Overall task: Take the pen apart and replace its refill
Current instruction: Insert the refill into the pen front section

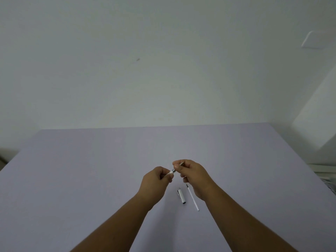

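Both hands (174,176) pinched on a pen (173,170), its barrel mostly hidden by fingers.

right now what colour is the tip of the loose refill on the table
Black; the rest of the refill is white. The head view shows it.

The table (91,179) is showing a smooth, matt lilac surface. The cap (181,195) is looking like glossy white plastic with a metal-looking clip. The refill (193,198) is appearing as a smooth white plastic tube, dark-tipped.
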